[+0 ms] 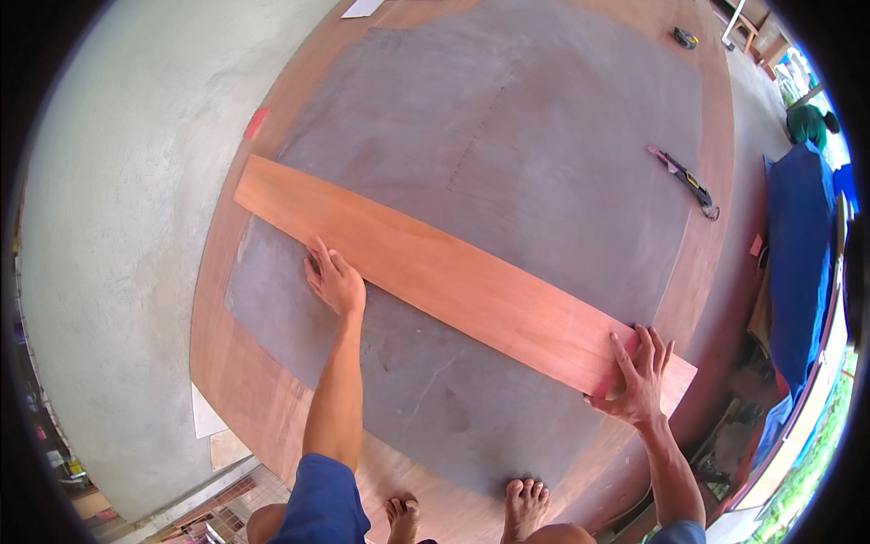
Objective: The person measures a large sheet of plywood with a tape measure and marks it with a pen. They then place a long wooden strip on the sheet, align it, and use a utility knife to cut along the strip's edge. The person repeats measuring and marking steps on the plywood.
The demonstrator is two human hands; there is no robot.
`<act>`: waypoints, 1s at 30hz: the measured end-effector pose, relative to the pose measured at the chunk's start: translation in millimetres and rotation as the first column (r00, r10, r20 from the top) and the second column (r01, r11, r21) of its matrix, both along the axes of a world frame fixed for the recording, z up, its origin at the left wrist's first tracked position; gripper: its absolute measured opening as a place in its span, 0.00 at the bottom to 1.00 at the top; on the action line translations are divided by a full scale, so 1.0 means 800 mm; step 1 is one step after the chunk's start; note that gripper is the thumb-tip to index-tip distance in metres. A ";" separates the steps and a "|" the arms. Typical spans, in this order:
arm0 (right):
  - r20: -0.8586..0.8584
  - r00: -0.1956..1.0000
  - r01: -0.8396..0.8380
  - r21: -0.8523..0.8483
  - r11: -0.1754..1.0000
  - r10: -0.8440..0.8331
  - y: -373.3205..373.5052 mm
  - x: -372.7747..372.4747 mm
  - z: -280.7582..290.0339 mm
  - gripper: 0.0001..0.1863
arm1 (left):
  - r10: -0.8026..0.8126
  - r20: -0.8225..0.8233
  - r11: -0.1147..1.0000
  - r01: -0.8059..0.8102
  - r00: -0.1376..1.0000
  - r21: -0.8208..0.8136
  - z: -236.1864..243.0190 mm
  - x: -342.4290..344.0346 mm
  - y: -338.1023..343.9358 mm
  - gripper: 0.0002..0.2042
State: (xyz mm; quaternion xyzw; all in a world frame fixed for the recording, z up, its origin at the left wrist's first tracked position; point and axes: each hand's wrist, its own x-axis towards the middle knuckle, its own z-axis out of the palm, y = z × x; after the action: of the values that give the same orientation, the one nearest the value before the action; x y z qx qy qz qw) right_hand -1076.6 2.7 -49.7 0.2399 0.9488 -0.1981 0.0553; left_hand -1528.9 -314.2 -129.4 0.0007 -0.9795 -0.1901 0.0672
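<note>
Long smooth reddish veneer strip (453, 281) across frame centre, left hand (335, 283) and right hand (637, 381) pressed flat, fingers spread, on grey-coated plywood sheet (544, 118)

Large plywood sheet (698, 109), grey-coated middle; long reddish veneer strip (453, 276), perhaps a knife (686, 181)

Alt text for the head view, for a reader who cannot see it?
Both bare hands press flat on a long reddish wood strip lying across a grey-coated plywood sheet: left hand mid-strip, right hand at its near end. A utility knife lies beyond.
</note>
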 end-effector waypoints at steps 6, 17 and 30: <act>-0.099 0.995 0.018 0.004 1.000 -0.018 -0.001 -0.001 -0.002 0.64 | 0.010 0.022 1.000 -0.010 1.000 -0.027 0.000 -0.001 0.001 0.27; -0.068 0.996 0.052 0.007 0.999 -0.052 0.004 -0.001 -0.004 0.61 | -0.024 -0.070 0.995 0.018 0.997 -0.094 -0.003 -0.005 -0.001 0.26; -0.159 0.986 -0.019 0.160 0.987 0.045 0.013 -0.015 -0.016 0.53 | 0.042 0.016 0.998 -0.041 0.999 -0.036 0.012 -0.006 0.014 0.30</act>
State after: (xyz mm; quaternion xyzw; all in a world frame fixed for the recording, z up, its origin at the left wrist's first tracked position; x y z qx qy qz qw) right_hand -1088.4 13.2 -62.7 0.2114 0.9666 -0.1401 -0.0381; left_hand -1533.4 -302.9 -119.7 0.0214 -0.9830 -0.1709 0.0631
